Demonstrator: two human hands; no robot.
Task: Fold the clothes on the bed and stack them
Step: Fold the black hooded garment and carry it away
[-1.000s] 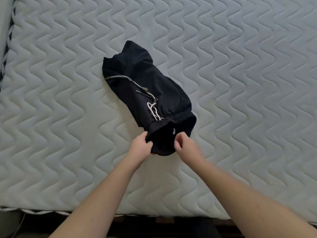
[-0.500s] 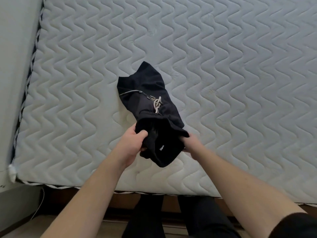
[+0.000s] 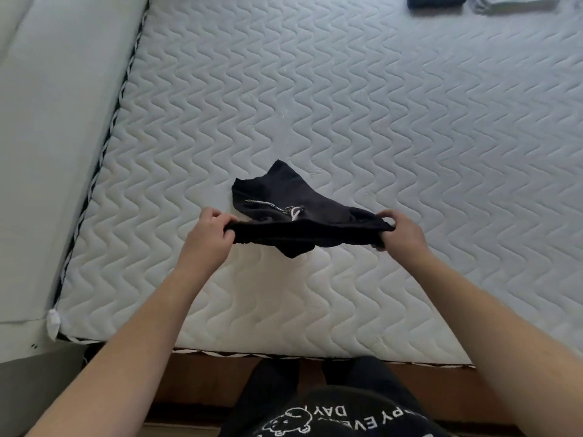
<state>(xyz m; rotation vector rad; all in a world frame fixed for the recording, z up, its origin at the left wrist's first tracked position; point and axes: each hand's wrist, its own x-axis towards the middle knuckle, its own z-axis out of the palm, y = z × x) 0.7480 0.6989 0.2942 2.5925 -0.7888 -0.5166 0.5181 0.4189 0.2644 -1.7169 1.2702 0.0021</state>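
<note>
The left hand (image 3: 212, 230) grips one end of the waistband of the black drawstring shorts (image 3: 291, 212), fingers curled over the top edge and thumb tucked underneath. From there the band runs straight across to the right, stretched taut between the two hands, so its long axis lies side to side in front of the person. The rest of the garment trails away from the hands toward the far side of the quilted mattress (image 3: 410, 137), its legs lying on the surface while the held edge is lifted just above it; a white drawstring (image 3: 295, 212) lies across the fabric near the middle. The right hand (image 3: 398, 230) clamps the other end of the band the same way, fingers wrapped round it. Both forearms reach forward evenly, neither hand nearer the cloth than the other. At the top right edge, well apart, sit other clothes (image 3: 437, 0), too cropped to tell whether folded. The next move likely calls for laying the shorts flat.
</note>
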